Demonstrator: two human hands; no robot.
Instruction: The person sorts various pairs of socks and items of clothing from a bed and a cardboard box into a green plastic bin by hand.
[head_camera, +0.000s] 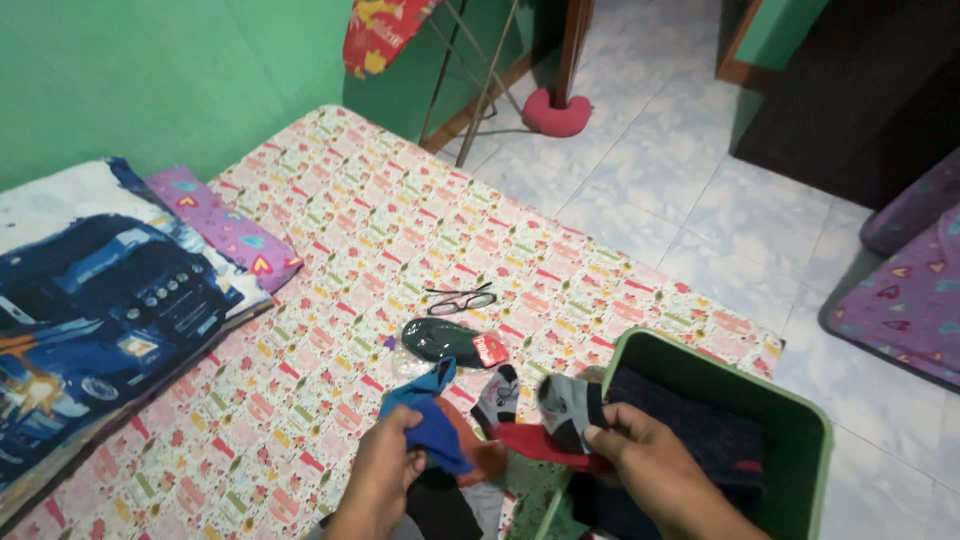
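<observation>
There was one view only — the camera worn on the person's head — so no part of the scene was shared with a second view. It looked down and forward from above, tilted slightly, over a mattress (420, 250) that ran away toward a green wall (150, 70) at the upper left. The nearest things lay at the bottom edge, close to the lens: the left hand (385, 465), the right hand (645, 455) and a green bin (800, 430). Farther off — toward the top right — the tiled floor (690, 170) stretched to a dark doorway.
</observation>
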